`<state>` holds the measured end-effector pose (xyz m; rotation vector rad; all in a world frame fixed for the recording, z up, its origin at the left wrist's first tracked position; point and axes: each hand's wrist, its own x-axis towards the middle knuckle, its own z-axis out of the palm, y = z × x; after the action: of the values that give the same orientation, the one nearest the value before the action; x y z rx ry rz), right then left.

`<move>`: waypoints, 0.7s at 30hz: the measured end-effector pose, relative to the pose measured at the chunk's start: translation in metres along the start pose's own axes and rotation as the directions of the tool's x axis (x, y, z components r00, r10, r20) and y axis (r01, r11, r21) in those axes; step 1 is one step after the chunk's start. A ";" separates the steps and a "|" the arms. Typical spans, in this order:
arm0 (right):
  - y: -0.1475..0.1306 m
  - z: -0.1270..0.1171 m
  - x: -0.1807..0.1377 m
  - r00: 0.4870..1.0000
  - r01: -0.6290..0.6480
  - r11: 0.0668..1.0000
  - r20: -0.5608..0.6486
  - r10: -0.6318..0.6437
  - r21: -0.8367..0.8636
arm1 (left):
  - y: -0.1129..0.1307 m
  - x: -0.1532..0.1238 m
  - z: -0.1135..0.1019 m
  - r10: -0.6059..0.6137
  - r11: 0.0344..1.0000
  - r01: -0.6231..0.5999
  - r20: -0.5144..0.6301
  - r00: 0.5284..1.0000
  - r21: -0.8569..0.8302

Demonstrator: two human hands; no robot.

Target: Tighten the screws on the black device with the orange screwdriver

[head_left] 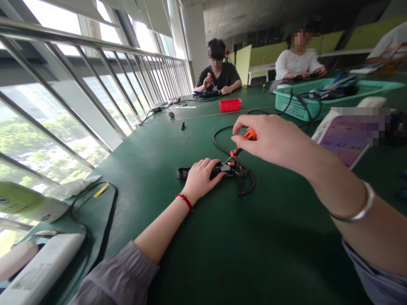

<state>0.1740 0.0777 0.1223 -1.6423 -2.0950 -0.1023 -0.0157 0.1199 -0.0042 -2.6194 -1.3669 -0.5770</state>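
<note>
My left hand (pixel 203 176) is wrapped over a black elongated device (pixel 183 173) lying on the green table, pressing it down. The device's right end is uncovered, with a grey part, an orange bit and thin wires showing; a black cord (pixel 254 180) loops around it. My right hand (pixel 270 137) grips an orange-and-black screwdriver (pixel 250 134) by its handle, above and to the right of the device. The screwdriver slants down to the left, its shaft reaching the uncovered end. Whether the tip sits in a screw is too small to tell.
A red tray (pixel 230 105) and a teal basket (pixel 297 103) with cords stand farther back. A propped phone-like display (pixel 345 137) is on the right. At left lie a green bottle (pixel 32 202), a black strap (pixel 110 216) and a white box (pixel 47 269). Other people sit across the table.
</note>
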 end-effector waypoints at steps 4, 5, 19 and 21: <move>0.000 0.002 0.000 0.998 0.046 0.999 -0.030 -0.045 0.014 | 0.000 0.000 0.000 0.005 1.000 -0.005 -0.001 1.000 0.002; 0.000 0.002 -0.001 0.999 0.036 0.999 -0.036 -0.036 -0.001 | 0.000 0.000 0.000 0.006 1.000 -0.006 -0.002 1.000 0.002; 0.000 0.001 -0.001 0.998 -0.060 0.996 -0.024 0.058 -0.072 | -0.001 0.000 0.000 0.008 1.000 -0.008 -0.005 1.000 -0.001; 0.000 0.000 -0.001 0.995 -0.098 0.991 0.001 0.099 -0.092 | -0.001 0.000 0.000 0.007 1.000 -0.007 -0.006 1.000 -0.001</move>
<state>0.1738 0.0767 0.1217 -1.7990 -2.0363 -0.1646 -0.0163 0.1204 -0.0046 -2.6203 -1.3555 -0.5843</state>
